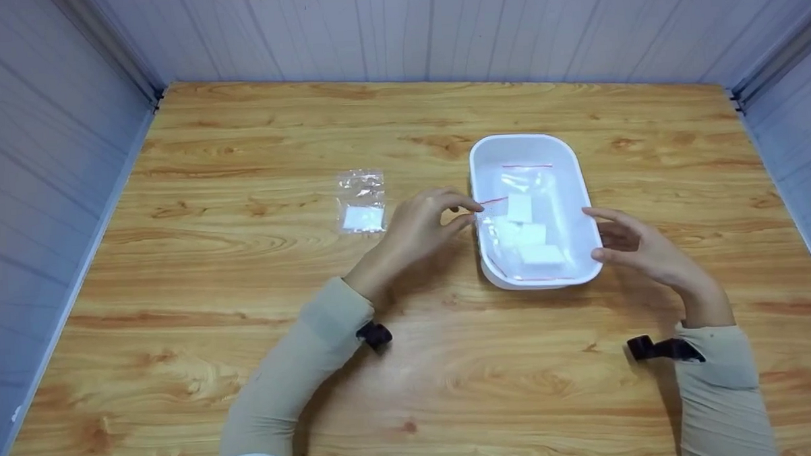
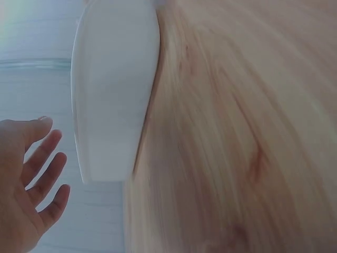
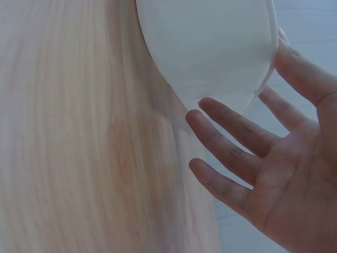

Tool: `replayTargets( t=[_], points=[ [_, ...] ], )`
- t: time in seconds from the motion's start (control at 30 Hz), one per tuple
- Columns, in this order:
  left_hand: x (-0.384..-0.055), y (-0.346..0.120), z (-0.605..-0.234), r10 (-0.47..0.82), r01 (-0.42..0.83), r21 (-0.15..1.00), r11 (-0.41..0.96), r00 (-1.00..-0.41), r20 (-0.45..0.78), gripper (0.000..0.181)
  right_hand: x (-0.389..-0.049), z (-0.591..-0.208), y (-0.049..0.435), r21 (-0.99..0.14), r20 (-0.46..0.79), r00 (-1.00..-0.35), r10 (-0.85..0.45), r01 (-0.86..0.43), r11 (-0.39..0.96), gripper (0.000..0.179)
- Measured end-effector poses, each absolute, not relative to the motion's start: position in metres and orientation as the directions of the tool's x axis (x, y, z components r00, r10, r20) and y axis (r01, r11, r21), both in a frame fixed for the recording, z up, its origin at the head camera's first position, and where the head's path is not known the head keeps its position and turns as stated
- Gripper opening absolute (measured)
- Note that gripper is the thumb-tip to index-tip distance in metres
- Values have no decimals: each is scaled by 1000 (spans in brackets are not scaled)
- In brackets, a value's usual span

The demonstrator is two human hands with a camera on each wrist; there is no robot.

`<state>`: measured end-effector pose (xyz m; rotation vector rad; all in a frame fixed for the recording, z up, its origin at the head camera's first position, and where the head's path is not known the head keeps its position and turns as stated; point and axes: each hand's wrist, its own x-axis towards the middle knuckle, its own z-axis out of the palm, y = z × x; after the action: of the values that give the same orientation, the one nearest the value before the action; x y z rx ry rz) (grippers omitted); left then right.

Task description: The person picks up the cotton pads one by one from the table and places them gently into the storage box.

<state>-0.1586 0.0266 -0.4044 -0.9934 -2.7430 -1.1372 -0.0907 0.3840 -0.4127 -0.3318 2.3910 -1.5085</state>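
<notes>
A white plastic tub [image 1: 524, 143] stands on the table right of centre. Inside lie several clear zip bags [image 1: 518, 180] with red seal strips and white rectangular pieces [image 1: 540, 254]; their overlap hides how many. My left hand [image 1: 424, 217] is at the tub's left rim, thumb and forefinger close together. In the left wrist view that hand [image 2: 26, 179] has loosely bent fingers and nothing visible in them. On the opposite side my right hand [image 1: 639, 247] touches the rim with thumb and forefinger. Its other fingers [image 3: 226, 145] spread beside the tub wall [image 3: 210, 47].
Left of the tub, another clear zip bag [image 1: 363, 218] with a white piece lies flat on the wood-grain table [image 1: 255, 159]. Pale panel walls [image 1: 399, 32] close off the back and both sides. Dark wrist cameras [image 1: 375, 336] hang at both sleeves.
</notes>
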Motion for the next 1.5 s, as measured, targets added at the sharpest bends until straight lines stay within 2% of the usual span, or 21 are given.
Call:
replayTargets(
  t=[0.57,0.97,1.2,1.5],
  points=[
    [-176,-15,-408,582,564,656,502,-781,226,20,-88,-414,383,-910,-145,-932,-334,-7,414,63],
    [-191,-43,-410,527,498,668,553,-830,183,24,-89,-414,384,-902,-145,-932,-332,-14,432,64],
    [-200,-57,-411,522,470,698,540,-838,161,27,-89,-415,384,-915,-144,-931,-335,-4,404,64],
    [-212,-72,-416,472,421,722,549,-869,147,27,-90,-413,383,-903,-149,-933,-328,-7,430,63]
  ],
)
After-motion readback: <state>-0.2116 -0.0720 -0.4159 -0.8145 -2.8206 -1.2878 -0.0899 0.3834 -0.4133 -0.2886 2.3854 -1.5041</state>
